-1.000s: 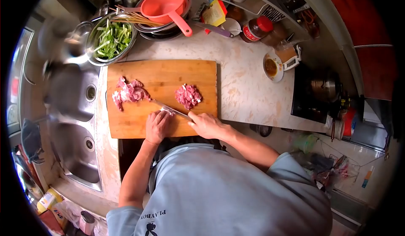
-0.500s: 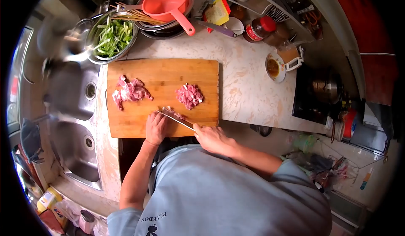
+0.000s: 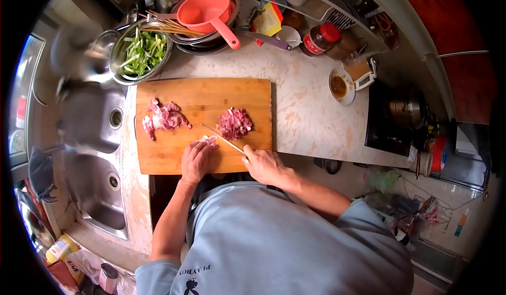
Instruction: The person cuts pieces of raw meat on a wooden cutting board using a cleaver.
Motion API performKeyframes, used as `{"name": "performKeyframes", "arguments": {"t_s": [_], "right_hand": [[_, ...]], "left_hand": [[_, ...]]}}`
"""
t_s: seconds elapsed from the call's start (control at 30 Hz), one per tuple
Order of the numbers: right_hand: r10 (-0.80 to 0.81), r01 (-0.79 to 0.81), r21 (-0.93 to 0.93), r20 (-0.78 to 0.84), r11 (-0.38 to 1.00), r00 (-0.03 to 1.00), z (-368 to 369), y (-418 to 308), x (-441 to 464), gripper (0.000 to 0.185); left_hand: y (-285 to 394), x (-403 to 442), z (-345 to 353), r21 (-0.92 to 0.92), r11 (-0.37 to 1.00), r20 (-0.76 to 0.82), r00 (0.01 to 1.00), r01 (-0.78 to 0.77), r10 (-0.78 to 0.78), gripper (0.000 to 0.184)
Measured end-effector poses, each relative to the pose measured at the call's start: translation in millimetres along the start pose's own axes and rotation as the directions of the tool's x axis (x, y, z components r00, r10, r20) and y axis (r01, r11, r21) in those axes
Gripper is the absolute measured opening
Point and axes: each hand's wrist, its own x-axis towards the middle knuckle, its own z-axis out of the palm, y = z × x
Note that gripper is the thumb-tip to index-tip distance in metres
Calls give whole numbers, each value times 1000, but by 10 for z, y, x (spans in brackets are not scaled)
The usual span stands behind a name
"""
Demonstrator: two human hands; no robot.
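Observation:
My right hand [image 3: 263, 166] is closed around the handle of a knife [image 3: 225, 140]. The blade lies slantwise just beside the pile of diced meat [image 3: 235, 123], on the right half of a wooden cutting board [image 3: 205, 92]. With bent fingertips my left hand [image 3: 195, 162] presses a small piece of meat [image 3: 211, 141] on the board near its front edge. A larger heap of raw meat pieces [image 3: 165, 115] sits on the board's left side. The underside of the pressed piece is hidden by my fingers.
Left of the board is a double steel sink [image 3: 95, 179]. Behind it stand a bowl of cut greens [image 3: 141, 52] and a pink strainer [image 3: 203, 10] on stacked bowls. A red-lidded jar [image 3: 319, 39] and a small sauce dish [image 3: 340, 86] are to the right, near the stove [image 3: 392, 121].
The knife has moved away from the meat under my left fingers, up and right to the diced pile. My left hand stays at the small piece, which is now more exposed.

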Motion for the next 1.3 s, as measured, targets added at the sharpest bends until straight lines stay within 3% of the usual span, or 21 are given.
{"name": "performKeyframes", "arguments": {"t_s": [0.13, 0.2, 0.3, 0.33, 0.43, 0.57, 0.67, 0.77, 0.83, 0.97, 1.03, 1.17, 1.2, 1.3], "right_hand": [[-62, 68, -60, 93, 996, 994, 57, 28, -88, 19], [-44, 57, -74, 160, 996, 986, 43, -8, -48, 19], [-77, 85, -57, 122, 995, 990, 262, -63, 174, 20], [-59, 78, -80, 218, 994, 974, 249, -78, 222, 20], [-44, 49, -21, 190, 999, 981, 106, -28, 219, 21], [128, -133, 54, 75, 990, 989, 23, 259, 124, 22], [-18, 17, 20, 38, 1000, 999, 8, 16, -13, 21], [-94, 95, -12, 49, 995, 994, 170, -49, -96, 19], [-57, 60, -32, 90, 998, 994, 125, -44, -177, 19], [59, -41, -78, 237, 996, 970, 35, -114, -134, 16], [9, 11, -89, 223, 996, 975, 100, -111, 22, 16], [-76, 85, -44, 185, 995, 980, -6, 16, -79, 16], [18, 8, -101, 255, 995, 967, -69, -13, -101, 17], [-44, 53, -34, 222, 998, 974, 56, -18, 37, 18]], "left_hand": [[15, 26, -8, 23, 1000, 15, 1000, 19, -19, 32], [-42, -55, 3, 86, 995, 138, 989, 39, -51, 31], [5, 26, -38, 65, 998, 126, 992, 15, -23, 30], [-23, 16, -36, 67, 998, 128, 992, 9, -17, 30], [-20, -32, 31, 58, 998, 128, 992, -10, 3, 31], [-23, -36, 21, 58, 998, 84, 996, -11, 6, 31], [27, -16, -10, 9, 1000, 32, 999, -4, 4, 24], [2, -53, -7, 110, 994, 41, 999, 11, -16, 30], [-26, -90, -3, 139, 990, 95, 995, 22, -36, 29], [-73, -110, 36, 128, 992, 54, 998, 15, -22, 28], [-89, -147, 59, 114, 991, 119, 989, 72, -86, 18], [-76, -64, 19, 95, 995, 93, 994, 43, -52, 21], [-66, -39, 11, 79, 996, 67, 997, 29, -35, 23], [-49, -70, -17, 85, 996, 52, 998, 32, -37, 27]]}}
